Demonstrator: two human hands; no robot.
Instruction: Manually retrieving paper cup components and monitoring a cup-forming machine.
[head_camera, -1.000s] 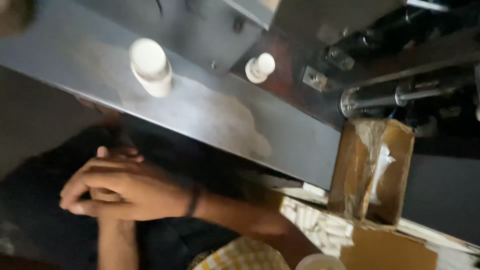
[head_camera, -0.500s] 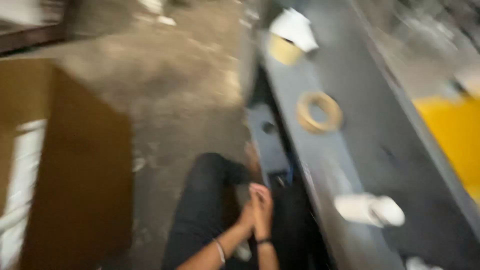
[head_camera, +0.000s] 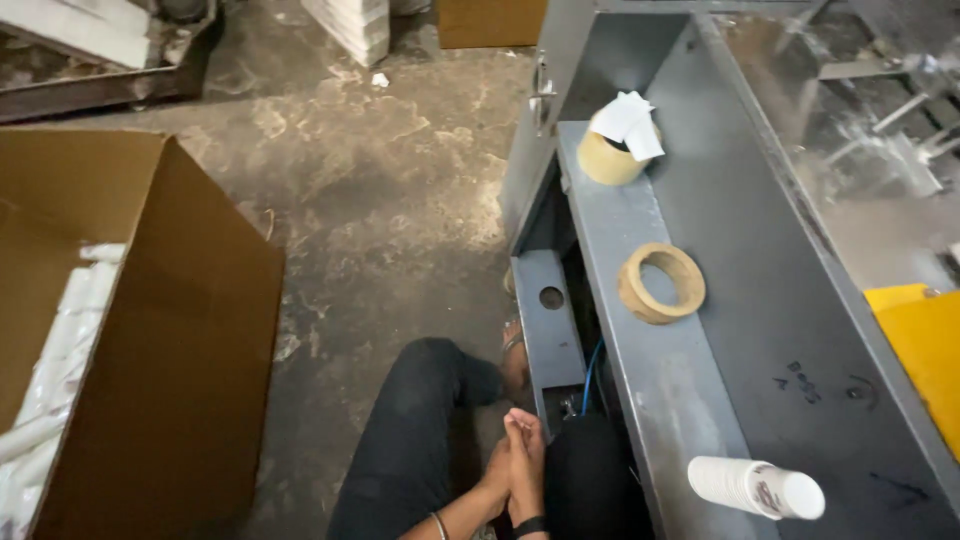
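Resting clasped between knees: left hand, right hand, fingers together, holding nothing; grey machine shelf beside.

Bare skin of the clasped left hand and right hand rests between matt black cloth trousers. Just right of the hands, a grey painted metal shelf looks smooth and dully scuffed. On it lie a cardboard tape core and white paper cups. Left of the hands: rough stained concrete floor, then a matt brown cardboard box.
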